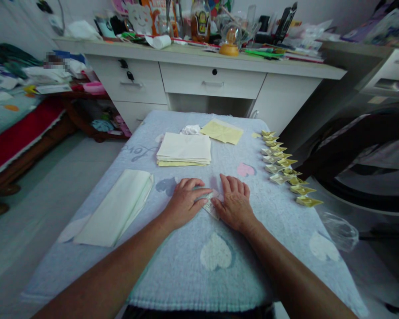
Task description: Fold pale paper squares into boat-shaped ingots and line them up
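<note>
A small folded piece of printed paper lies flat on the cloth-covered table between my hands. My left hand comes in from the left, its thumb and index finger closed at the paper's left and upper edge. Palm down on the right, my right hand has its fingers stretched forward and apart, with the thumb resting on the paper's right side. Parts of the paper are hidden under the fingers. Beyond my left hand sits a stack of white and yellow sheets.
A folded pale sheet lies at the left. Several small folded paper boats line the right edge. Yellow paper and a crumpled white tissue lie at the back. A cluttered white desk stands behind, a washing machine to the right.
</note>
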Motion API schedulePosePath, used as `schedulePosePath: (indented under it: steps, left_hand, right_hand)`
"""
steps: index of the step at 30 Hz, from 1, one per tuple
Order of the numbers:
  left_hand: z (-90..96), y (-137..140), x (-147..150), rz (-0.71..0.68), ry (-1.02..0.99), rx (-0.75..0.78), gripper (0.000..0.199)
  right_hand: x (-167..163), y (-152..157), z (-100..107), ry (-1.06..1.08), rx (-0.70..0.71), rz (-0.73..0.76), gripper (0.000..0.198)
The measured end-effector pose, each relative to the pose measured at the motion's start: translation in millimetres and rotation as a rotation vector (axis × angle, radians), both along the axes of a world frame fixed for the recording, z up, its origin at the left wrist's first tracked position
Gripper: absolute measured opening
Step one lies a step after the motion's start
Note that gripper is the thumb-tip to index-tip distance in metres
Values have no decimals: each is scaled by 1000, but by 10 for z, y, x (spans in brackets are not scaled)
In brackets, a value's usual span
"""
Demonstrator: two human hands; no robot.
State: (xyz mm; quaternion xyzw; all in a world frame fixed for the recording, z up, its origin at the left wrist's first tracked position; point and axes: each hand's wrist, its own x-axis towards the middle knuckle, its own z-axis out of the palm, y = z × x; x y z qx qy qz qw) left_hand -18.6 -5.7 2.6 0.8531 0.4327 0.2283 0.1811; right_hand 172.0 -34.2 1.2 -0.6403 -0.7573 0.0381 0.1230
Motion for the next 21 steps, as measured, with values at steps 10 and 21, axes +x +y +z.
schedulePosePath:
  steps: [10,21]
  left_hand:
    - [-65,-24,48,-9,152,30,40]
    - [-35,-22,55,1,170,15,39]
  right_hand:
    - [42,0,14,21,-18,-45,75]
    - [299,7,-4,-6,-88,-132,81]
